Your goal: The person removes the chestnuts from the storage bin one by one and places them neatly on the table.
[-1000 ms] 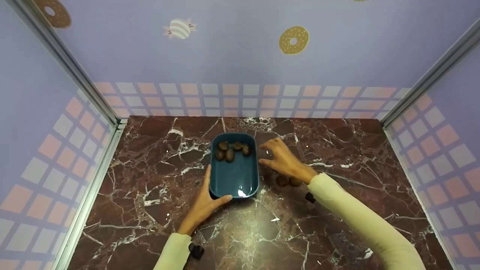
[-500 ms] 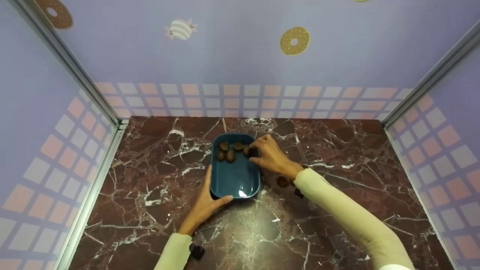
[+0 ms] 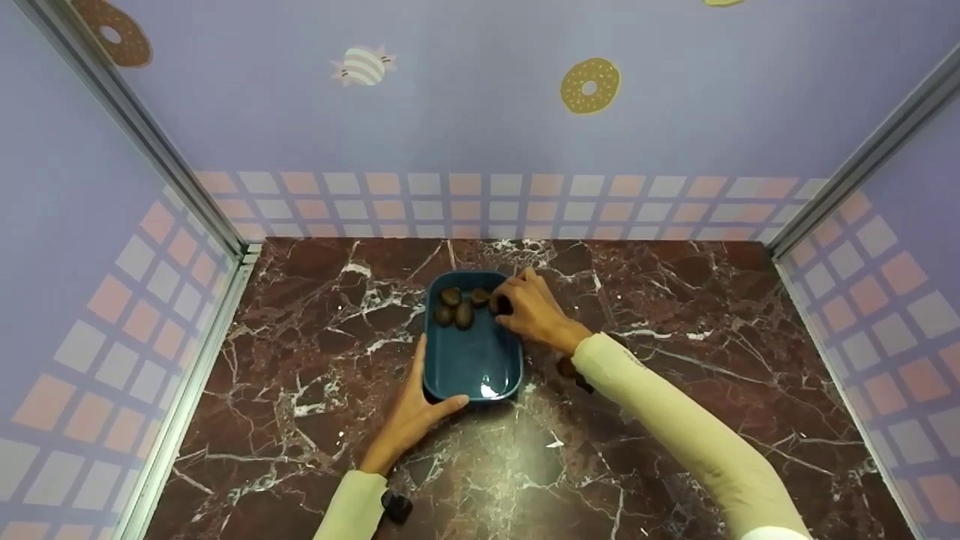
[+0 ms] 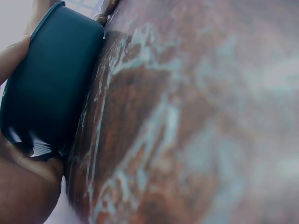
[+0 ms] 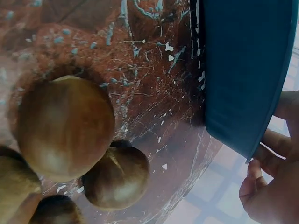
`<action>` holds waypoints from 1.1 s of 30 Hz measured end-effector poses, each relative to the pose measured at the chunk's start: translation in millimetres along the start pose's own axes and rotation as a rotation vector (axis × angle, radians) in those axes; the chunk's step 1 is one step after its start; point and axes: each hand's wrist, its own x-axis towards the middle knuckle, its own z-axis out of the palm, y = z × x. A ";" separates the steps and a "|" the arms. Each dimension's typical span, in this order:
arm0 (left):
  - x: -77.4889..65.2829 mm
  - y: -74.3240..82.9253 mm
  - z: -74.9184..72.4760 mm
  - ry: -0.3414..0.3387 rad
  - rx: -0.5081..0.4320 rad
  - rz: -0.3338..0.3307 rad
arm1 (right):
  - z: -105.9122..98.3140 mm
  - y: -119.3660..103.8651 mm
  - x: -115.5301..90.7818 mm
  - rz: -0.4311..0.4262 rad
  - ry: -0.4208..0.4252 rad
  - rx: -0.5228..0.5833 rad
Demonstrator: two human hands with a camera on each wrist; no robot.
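The left hand [image 3: 412,416] grips the tray [image 3: 472,360] by its near-left corner; nuts [image 3: 463,315] lie at its far end. The right hand [image 3: 534,309], earlier beside the tray, bends over its right rim, hold unclear. Its sleeve [image 3: 667,412] partly blocks the other nuts [image 5: 65,128] on the worktop [image 3: 300,337].

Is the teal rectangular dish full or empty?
Partly filled: round brown nuts sit at the far end of the teal rectangular dish; its near end is bare.

Round brown chestnuts [image 3: 463,315] lie inside and beside the upright teal dish [image 3: 472,364].
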 end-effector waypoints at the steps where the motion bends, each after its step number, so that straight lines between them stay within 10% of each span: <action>1: -0.1 0.1 -0.2 0.002 0.003 0.003 | 1.1 -0.2 0.9 0.001 0.001 -0.008; 22: -0.9 1.1 -0.6 -0.018 -0.020 0.000 | 5.3 -16.9 -3.3 -0.167 -0.022 -0.280; 33: -1.1 -1.3 -0.3 -0.008 -0.011 -0.020 | 3.6 -28.5 -9.8 -0.149 -0.181 -0.351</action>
